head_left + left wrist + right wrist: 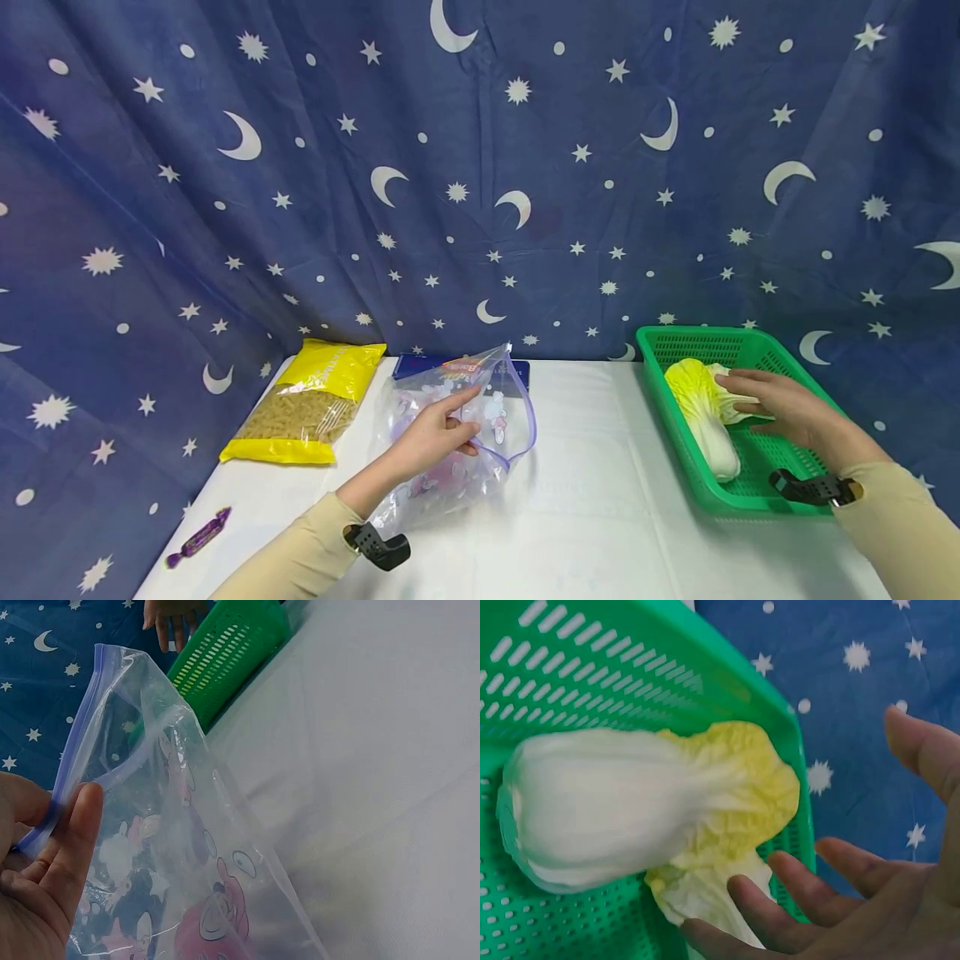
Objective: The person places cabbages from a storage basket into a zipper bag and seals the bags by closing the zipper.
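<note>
Left hand (431, 437) pinches zip bag (480, 425) rim on desk (592, 517).
Right hand (780, 407), fingers spread, reaches over napa cabbage (701, 417) in green basket (750, 343).

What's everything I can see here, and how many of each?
zip bag: one, clear with cartoon prints and a purple zip rim, at the table's middle, mouth held open
cabbage: one, white and yellow, lying in the basket
basket: one, green, slotted, on the table's right side
pasta bag: one, yellow, at the back left of the table
dark blue packet: one, flat behind the zip bag, mostly hidden
wrapped candy: one, purple, near the front left edge
table: one, white cover
backdrop cloth: one, blue with white moons and stars
left hand: one, pinches the zip bag's rim
right hand: one, fingers spread, reaching over the cabbage
</note>
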`<action>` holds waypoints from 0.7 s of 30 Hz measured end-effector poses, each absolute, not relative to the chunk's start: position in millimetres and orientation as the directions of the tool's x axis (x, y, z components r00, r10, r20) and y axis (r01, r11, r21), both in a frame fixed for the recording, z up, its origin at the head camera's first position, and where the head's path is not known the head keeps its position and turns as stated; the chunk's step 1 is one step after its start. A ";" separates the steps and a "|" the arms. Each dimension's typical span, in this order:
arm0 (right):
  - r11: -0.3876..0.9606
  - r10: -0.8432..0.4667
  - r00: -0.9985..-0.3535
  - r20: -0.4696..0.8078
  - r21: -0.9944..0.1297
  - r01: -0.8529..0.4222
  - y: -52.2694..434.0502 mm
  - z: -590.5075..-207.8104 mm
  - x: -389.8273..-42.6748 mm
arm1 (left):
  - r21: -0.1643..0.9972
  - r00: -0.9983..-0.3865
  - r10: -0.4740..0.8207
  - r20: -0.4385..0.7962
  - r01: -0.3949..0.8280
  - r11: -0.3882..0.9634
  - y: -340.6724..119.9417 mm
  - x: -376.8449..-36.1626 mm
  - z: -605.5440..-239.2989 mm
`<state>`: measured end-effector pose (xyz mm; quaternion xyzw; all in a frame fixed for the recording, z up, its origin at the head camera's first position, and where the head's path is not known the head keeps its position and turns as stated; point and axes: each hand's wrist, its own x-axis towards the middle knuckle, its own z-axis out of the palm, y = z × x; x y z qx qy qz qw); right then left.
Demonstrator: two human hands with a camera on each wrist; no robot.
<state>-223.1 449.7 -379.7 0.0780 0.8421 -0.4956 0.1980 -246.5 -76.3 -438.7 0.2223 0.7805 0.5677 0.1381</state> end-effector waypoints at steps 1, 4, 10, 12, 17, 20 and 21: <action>0.494 -0.072 -0.903 -0.424 -0.801 0.337 451.8 -380.4 -224.3 | 0.947 -0.862 0.506 0.040 0.194 0.256 -76.2 -246.5 -439.0; 0.495 -0.089 -0.887 -0.453 -0.793 0.355 456.0 -382.2 -227.5 | 0.945 -0.860 0.509 0.042 0.199 0.258 -75.6 -246.3 -439.2; 0.498 -0.098 -0.863 -0.496 -0.775 0.390 462.1 -386.5 -235.5 | 0.950 -0.860 0.509 0.035 0.187 0.251 -75.8 -245.5 -439.4; 0.495 -0.095 -0.852 -0.514 -0.767 0.408 465.5 -389.1 -238.1 | 0.951 -0.860 0.509 0.033 0.184 0.248 -75.9 -245.4 -439.4; 0.463 -0.070 -0.825 -0.561 -0.751 0.471 474.6 -397.9 -242.4 | 0.954 -0.860 0.509 0.034 0.180 0.239 -76.2 -245.0 -439.4; 0.447 -0.050 -0.810 -0.584 -0.739 0.505 477.5 -403.8 -242.3 | 0.954 -0.859 0.511 0.035 0.181 0.238 -76.6 -244.7 -439.0; 0.450 -0.050 -0.805 -0.591 -0.733 0.511 478.5 -406.2 -242.4 | 0.954 -0.859 0.511 0.032 0.178 0.239 -76.6 -244.8 -438.8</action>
